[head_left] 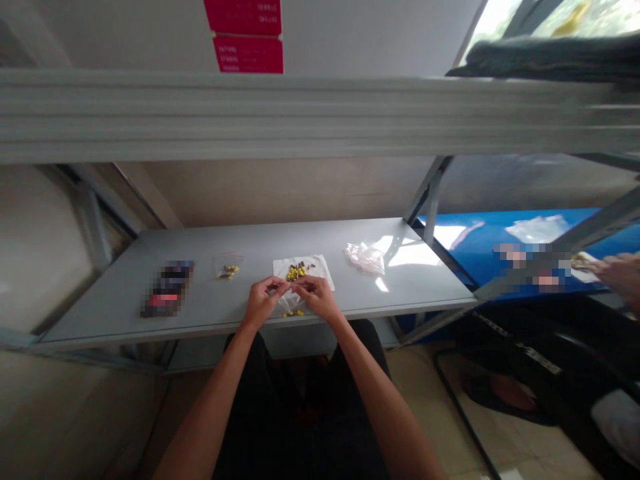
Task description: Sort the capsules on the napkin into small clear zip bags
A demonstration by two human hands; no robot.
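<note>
My left hand (263, 298) and my right hand (315, 295) meet close to the shelf's front edge, fingertips pinched on the top of a small clear plastic bag (289, 304). Several small yellow and dark pieces (293, 313) lie at the bottom of this bag, below my fingers. Just beyond my hands, a pile of yellow and dark brown pieces (296, 271) rests on a white sheet (320, 267). What the pieces are is too small to tell.
On the grey shelf (200, 243), another clear bag with similar pieces (229, 270) lies left, beside a blurred dark object (169, 288). Several clear bags (365, 258) lie right. An upper shelf beam (300, 120) crosses overhead. Another person's hand (620, 273) is at a blue surface (480, 230).
</note>
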